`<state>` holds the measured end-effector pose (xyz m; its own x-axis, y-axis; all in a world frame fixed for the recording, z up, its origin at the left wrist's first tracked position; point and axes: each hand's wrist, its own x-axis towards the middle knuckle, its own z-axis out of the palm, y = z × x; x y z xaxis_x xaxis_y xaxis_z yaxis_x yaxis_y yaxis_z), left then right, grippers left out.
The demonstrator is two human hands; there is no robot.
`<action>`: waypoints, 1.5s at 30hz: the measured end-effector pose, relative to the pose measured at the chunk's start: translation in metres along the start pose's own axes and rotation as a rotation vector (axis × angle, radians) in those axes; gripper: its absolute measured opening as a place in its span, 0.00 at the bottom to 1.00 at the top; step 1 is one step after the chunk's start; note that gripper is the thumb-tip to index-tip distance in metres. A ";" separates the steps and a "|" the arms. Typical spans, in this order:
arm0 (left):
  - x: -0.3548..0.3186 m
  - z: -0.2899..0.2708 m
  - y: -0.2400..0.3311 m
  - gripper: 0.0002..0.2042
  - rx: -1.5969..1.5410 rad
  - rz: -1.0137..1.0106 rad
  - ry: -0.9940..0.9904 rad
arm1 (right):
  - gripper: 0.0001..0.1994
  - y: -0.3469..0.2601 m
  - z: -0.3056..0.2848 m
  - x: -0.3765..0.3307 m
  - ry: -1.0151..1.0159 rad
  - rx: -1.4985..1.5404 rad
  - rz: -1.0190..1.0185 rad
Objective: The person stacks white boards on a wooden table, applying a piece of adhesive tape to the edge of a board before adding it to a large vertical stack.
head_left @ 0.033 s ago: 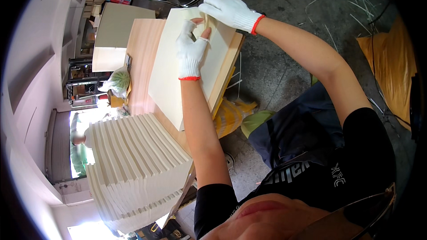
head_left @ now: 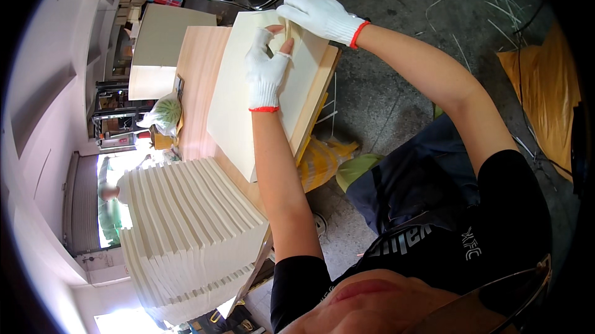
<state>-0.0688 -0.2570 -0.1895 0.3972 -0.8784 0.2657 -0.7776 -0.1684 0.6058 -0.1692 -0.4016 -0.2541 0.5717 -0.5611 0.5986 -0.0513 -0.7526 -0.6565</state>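
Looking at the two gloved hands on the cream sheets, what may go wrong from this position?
1. The sheet pile overhangs the wooden board at its near corner; pressure there may tip or slide it.
2. The left hand has bare fingertips near the sheet edge, so a paper cut seems possible.
3. The fanned stack beside the left forearm could be knocked.

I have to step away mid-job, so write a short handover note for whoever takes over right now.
Left hand: gloved, pressed flat on the cream sheet lying on the wooden table.
Right hand: gloved, at the sheet's far edge, its grip on a thin pale strip.
Fanned stack of white sheets sits at the near-left end of the table.
Done: sheet laid out and held down.
Left: apparently working the strip along the edge.
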 end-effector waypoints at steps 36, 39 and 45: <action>0.002 0.002 -0.012 0.14 0.170 0.226 0.061 | 0.16 -0.006 -0.005 -0.003 -0.015 0.022 0.031; -0.002 0.002 0.004 0.15 0.037 0.000 0.006 | 0.16 -0.002 -0.003 -0.003 -0.024 0.038 0.074; 0.001 0.002 -0.006 0.14 -0.002 0.100 0.063 | 0.21 -0.005 -0.002 -0.002 -0.017 0.139 0.151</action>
<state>-0.0648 -0.2575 -0.1947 0.3472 -0.8610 0.3716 -0.8139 -0.0798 0.5755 -0.1715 -0.3971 -0.2508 0.5801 -0.6570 0.4815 -0.0246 -0.6050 -0.7958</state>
